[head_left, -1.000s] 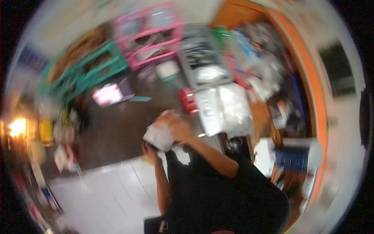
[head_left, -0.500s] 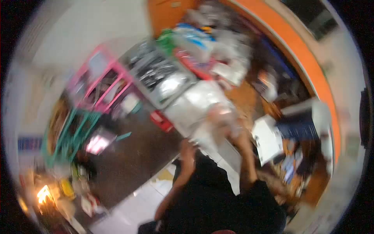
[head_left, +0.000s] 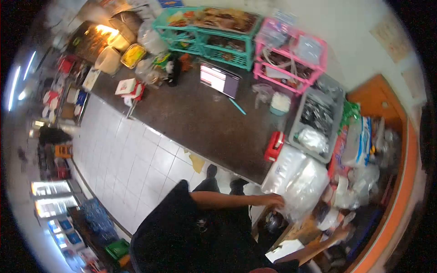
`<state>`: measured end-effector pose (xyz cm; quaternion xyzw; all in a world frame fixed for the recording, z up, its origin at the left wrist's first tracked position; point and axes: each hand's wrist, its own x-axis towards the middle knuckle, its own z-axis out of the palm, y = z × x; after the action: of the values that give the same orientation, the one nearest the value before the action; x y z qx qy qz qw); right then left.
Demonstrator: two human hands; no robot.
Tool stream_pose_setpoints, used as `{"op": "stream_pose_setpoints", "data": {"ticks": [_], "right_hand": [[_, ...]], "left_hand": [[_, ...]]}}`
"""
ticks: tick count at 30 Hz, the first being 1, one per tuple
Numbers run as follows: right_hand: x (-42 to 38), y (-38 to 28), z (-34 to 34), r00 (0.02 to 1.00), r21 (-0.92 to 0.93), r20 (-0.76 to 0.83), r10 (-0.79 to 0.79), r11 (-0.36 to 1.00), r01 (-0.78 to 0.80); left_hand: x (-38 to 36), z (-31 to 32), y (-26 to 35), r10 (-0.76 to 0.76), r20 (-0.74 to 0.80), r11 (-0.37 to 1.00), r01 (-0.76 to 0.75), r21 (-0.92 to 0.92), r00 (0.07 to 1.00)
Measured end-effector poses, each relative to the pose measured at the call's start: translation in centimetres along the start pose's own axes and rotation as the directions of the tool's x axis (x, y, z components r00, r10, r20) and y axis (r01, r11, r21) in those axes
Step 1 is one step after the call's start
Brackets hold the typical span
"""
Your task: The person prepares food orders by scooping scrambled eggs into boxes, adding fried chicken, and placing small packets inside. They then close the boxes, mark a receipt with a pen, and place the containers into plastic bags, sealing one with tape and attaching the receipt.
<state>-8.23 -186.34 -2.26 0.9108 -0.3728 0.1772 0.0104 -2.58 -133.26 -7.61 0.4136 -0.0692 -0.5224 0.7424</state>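
Note:
My left hand (head_left: 273, 200) is at the near edge of a stack of clear plastic bags (head_left: 298, 177), its fingers loosely stretched and nothing visible in them. Farther right, my right hand (head_left: 339, 235) reaches over the cluttered end of the counter. A piece of clear plastic (head_left: 348, 218), apparently a bag, shows at its fingers; blur hides the exact grip. A white roll-like thing (head_left: 327, 219) lies just beside that hand. Beyond the bags is a grey tray (head_left: 298, 129) of black and clear plastic packets. A red box-like object (head_left: 274, 146) sits left of the bags.
On the dark counter (head_left: 182, 113) stand a lit tablet-like screen (head_left: 219, 81), teal racks (head_left: 227, 48) and a pink rack (head_left: 291, 75). A flame (head_left: 107, 31) burns at the far left. White floor tiles (head_left: 123, 145) run along the counter, and a white box (head_left: 284, 250) is below my right forearm.
My view has swung left, bringing the long counter and floor into sight. My right hand has moved from over the bags to the cluttered right end; my left hand is now near the bags.

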Motion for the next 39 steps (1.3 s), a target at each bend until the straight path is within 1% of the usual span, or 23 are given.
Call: {"op": "stream_pose_setpoints", "data": {"ticks": [3, 6, 10, 12, 14, 15, 17, 20, 22, 23, 24, 25, 26, 27, 28, 29, 30, 32, 33, 34, 35, 37, 39], "right_hand": [[-1.1, -12.7, -4.0, 0.976, 0.283, -0.159, -0.147, 0.941, 0.188], [-9.2, -32.5, -8.4, 0.941, 0.65, 0.121, -0.316, 0.742, 0.165], [-24.0, -49.5, -2.2, 0.622, 0.918, 0.314, -0.717, 0.396, -0.006], [-32.0, -58.4, -6.5, 0.393, 0.896, 0.212, -0.895, 0.339, 0.288], [-38.8, -65.5, -12.9, 0.202, 0.933, 0.328, -0.923, 0.35, 0.086], [-41.8, -67.0, -13.8, 0.223, 0.931, 0.331, -0.917, 0.356, 0.08], [-47.1, -69.3, -15.3, 0.097, 0.957, 0.279, -0.955, 0.285, 0.052], [-52.5, -68.3, -14.7, 0.189, 0.93, 0.323, -0.927, 0.348, 0.118], [-53.6, -66.3, -15.4, 0.291, 0.887, 0.35, -0.891, 0.415, 0.205], [-53.3, -65.1, -15.9, 0.274, 0.862, 0.437, -0.857, 0.486, 0.142], [-52.7, -63.5, -16.5, 0.266, 0.828, 0.519, -0.813, 0.555, 0.08], [-52.2, -61.7, -16.3, 0.375, 0.789, 0.554, -0.744, 0.612, 0.049], [-51.4, -59.9, -15.6, 0.493, 0.76, 0.561, -0.666, 0.65, 0.014], [-50.7, -57.8, -14.7, 0.557, 0.727, 0.544, -0.627, 0.684, 0.06], [-50.3, -55.5, -14.7, 0.614, 0.682, 0.535, -0.58, 0.725, 0.09], [-49.0, -54.0, -15.2, 0.635, 0.655, 0.568, -0.523, 0.755, 0.036], [-47.5, -52.3, -16.6, 0.661, 0.663, 0.574, -0.484, 0.748, -0.029], [-44.7, -47.8, -15.9, 0.725, 0.571, 0.584, -0.366, 0.82, -0.045], [-43.5, -45.0, -14.8, 0.804, 0.591, 0.493, -0.333, 0.806, -0.028], [-41.1, -43.3, -16.5, 0.834, 0.582, 0.484, -0.263, 0.809, -0.083], [-38.6, -40.4, -16.1, 0.832, 0.5, 0.513, -0.213, 0.861, -0.088], [-34.4, -33.3, -14.2, 0.943, 0.581, 0.311, -0.121, 0.809, -0.088], [-28.6, -27.0, -14.1, 0.922, 0.633, 0.382, 0.063, 0.709, -0.311]], "left_hand": [[-12.2, -8.8, -0.4, 0.013, -0.4, 0.998, -0.039, -0.057, 0.917], [-24.6, -16.6, -1.4, 0.168, -0.693, 0.962, -0.27, -0.039, 0.701], [-37.3, -21.1, 0.0, 0.15, -0.982, 0.881, -0.466, 0.081, 0.113], [-42.7, -25.6, 3.4, 0.241, -0.96, 0.93, -0.249, 0.27, -0.14], [-47.6, -33.5, 8.0, 0.6, -0.711, 0.724, -0.128, 0.677, -0.367], [-50.8, -37.5, 11.5, 0.787, -0.479, 0.613, 0.411, 0.675, -0.389], [-56.3, -39.6, 22.5, 0.885, -0.309, 0.465, 0.617, 0.635, -0.348], [-60.2, -44.1, 31.8, 0.908, -0.379, 0.378, 0.745, 0.55, -0.18], [-62.6, -53.5, 30.5, 0.932, -0.269, 0.011, 0.725, 0.688, 0.242], [-62.5, -55.3, 32.4, 0.52, -0.834, 0.313, 0.867, 0.387, 0.184], [-62.9, -57.1, 31.4, 0.69, -0.631, -0.003, 0.874, 0.486, 0.353], [-62.1, -52.1, 32.9, 0.732, -0.638, 0.158, 0.851, 0.501, 0.24], [-62.4, -49.6, 32.6, 0.845, -0.368, 0.009, 0.678, 0.735, 0.388], [-62.1, -54.7, 30.2, 0.633, -0.604, -0.11, 0.828, 0.55, 0.485], [-63.0, -56.6, 27.2, 0.765, -0.394, -0.122, 0.716, 0.688, 0.509], [-61.8, -48.5, 28.8, 0.844, -0.331, -0.089, 0.719, 0.689, 0.421], [-61.4, -43.4, 29.4, 0.825, -0.251, -0.17, 0.646, 0.744, 0.506], [-60.4, -42.0, 27.0, 0.889, -0.063, -0.329, 0.727, 0.602, 0.454], [-58.1, -34.6, 27.9, 0.889, -0.23, -0.25, 0.842, 0.478, 0.395], [-57.6, -32.8, 27.4, 0.885, -0.152, -0.309, 0.801, 0.513, 0.439], [-56.2, -29.5, 27.9, 0.784, -0.334, -0.153, 0.684, 0.714, 0.523], [-49.7, -17.6, 27.8, 0.916, 0.064, -0.243, 0.419, 0.875, 0.397], [-44.7, -13.1, 25.0, 0.858, -0.052, -0.27, 0.536, 0.8, 0.51]]}}
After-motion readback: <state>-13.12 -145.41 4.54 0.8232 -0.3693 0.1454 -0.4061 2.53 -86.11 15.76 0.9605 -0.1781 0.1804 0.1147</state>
